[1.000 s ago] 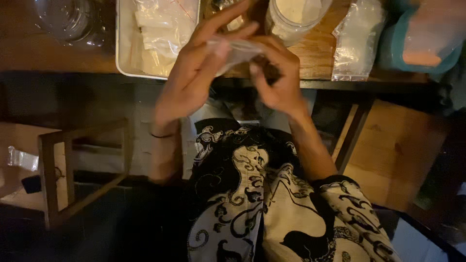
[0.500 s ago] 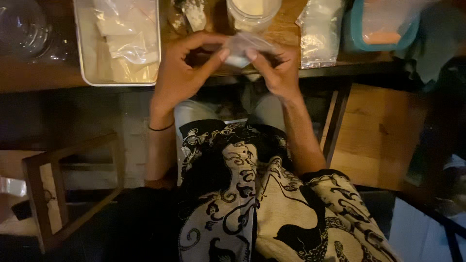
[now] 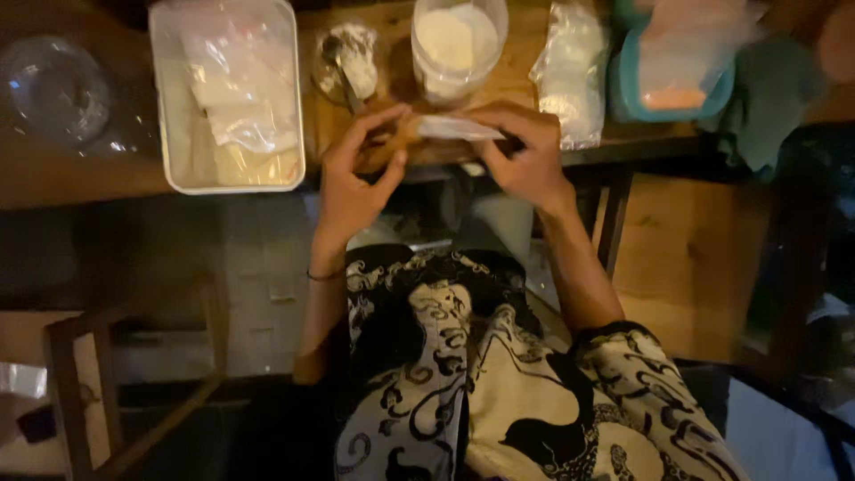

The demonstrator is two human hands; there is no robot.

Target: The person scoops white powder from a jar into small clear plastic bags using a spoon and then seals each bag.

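Both hands pinch pouch (image 3: 456, 128) | long axis left-right, flat

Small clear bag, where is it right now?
Head view, top centre: the small clear bag is held between the left hand and right hand at the wooden table edge, just below the round tub of white powder.

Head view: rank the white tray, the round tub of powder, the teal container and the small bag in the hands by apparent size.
1. White tray, clearly largest.
2. Teal container, partly cut off by the frame, so unsure.
3. Round tub, close to the container; its top is cut off too.
4. Small bag, smallest, pinched between left hand and right hand.
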